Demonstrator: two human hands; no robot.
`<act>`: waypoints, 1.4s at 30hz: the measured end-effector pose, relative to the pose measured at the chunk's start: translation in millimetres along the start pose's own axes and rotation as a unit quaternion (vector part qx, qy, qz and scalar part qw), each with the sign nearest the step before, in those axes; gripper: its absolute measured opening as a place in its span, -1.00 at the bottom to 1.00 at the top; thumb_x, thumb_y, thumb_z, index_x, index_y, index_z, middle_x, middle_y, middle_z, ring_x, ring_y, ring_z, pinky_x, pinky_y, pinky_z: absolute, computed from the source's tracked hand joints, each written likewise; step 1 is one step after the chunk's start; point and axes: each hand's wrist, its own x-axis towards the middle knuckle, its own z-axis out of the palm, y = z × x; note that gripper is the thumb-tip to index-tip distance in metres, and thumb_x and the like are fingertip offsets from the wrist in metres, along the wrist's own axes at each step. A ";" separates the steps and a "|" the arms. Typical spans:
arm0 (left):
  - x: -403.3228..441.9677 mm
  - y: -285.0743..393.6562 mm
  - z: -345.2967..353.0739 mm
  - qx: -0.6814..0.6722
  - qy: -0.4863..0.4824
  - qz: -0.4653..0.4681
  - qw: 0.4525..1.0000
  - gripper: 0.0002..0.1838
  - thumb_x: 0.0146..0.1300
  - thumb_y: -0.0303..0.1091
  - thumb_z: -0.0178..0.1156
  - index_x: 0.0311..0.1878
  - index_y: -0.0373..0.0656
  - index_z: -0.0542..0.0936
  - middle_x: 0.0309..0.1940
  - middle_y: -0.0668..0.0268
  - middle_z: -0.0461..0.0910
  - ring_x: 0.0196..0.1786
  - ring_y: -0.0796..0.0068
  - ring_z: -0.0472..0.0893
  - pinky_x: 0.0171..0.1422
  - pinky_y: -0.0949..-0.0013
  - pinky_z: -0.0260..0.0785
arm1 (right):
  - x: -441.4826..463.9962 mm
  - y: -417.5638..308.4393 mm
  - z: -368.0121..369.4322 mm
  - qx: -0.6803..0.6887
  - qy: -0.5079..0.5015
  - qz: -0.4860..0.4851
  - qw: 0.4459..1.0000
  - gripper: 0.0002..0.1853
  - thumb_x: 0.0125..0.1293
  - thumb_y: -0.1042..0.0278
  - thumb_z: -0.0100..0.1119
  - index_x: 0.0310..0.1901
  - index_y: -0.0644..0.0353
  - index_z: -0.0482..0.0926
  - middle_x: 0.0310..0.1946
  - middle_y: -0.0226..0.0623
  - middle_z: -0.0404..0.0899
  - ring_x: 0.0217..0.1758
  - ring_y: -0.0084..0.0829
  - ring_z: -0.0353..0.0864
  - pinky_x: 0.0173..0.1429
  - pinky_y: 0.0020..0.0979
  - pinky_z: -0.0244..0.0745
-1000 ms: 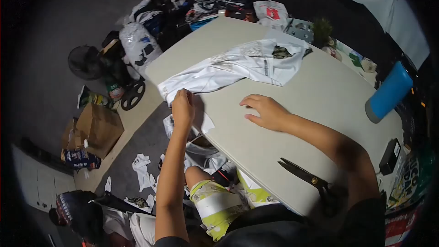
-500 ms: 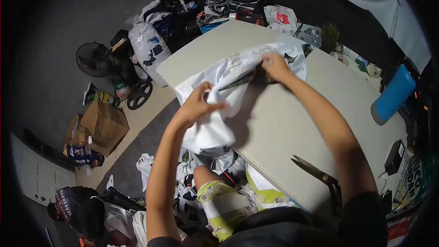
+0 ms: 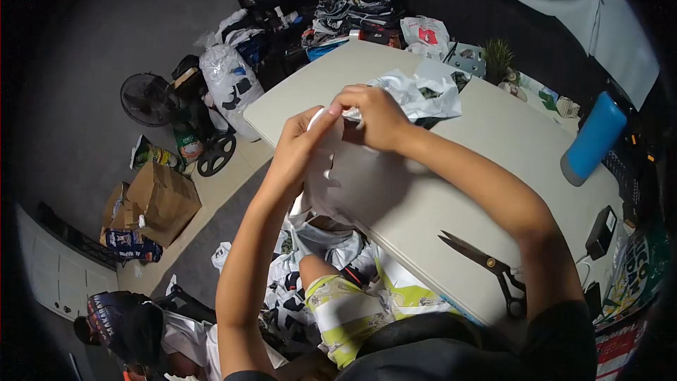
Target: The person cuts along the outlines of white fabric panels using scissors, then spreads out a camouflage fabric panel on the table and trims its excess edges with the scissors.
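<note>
My left hand (image 3: 302, 148) and my right hand (image 3: 377, 116) are close together above the table's left edge, both pinching a white cloth (image 3: 326, 127). Part of the cloth hangs below my left hand, and its lower end is blurred. Behind my right hand, crumpled white fabric with dark patterned patches (image 3: 430, 93) lies on the table (image 3: 465, 169); whether it belongs to the same piece, I cannot tell. Black-handled scissors (image 3: 493, 266) rest slightly apart at the near table edge, beside my right forearm.
A blue bottle (image 3: 596, 137) and a black box with a cable (image 3: 601, 234) are on the right. Piled clothes (image 3: 356, 7) stand beyond the table. Fabric scraps (image 3: 289, 268) lie below its edge. Another person (image 3: 134, 324) is at lower left, near a cardboard box (image 3: 162, 201).
My right hand has moved left and closer to my left hand, bringing the cloth edge with it. My left fingers have closed on the cloth. The view has shifted slightly.
</note>
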 end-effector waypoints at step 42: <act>-71.5 38.4 -89.1 0.267 0.211 -0.032 0.940 -0.88 0.16 -0.37 0.02 -0.37 -0.21 0.49 -0.46 0.36 0.41 -0.39 0.54 0.35 -0.24 0.53 0.22 | -185.3 -6.1 -35.1 -0.275 -0.348 -0.035 0.896 -0.70 0.18 0.26 0.09 -0.14 0.30 0.48 -0.34 -0.23 0.52 -0.37 -0.26 0.50 -0.31 -0.37 0.42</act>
